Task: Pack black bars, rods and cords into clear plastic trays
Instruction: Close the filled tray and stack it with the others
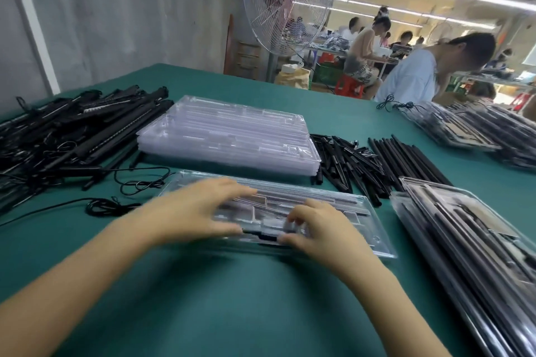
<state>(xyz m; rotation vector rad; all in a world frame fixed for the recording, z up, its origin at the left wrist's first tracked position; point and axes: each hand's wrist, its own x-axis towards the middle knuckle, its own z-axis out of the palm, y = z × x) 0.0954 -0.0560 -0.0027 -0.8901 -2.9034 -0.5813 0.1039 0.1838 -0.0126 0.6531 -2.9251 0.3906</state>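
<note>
A clear plastic tray lies on the green table in front of me, with black parts in its slots. My left hand rests on its left half, fingers stretched across it and the thumb by the near edge. My right hand sits on the middle with curled fingers, pinching a black bar at the tray's near side. The hands are motion-blurred. A stack of empty clear trays stands just behind.
A heap of black bars and loose cords fills the left. Short black rods and long rods lie right of the stack. Filled trays sit at my right, more farther back. A fan and a seated person are beyond the table.
</note>
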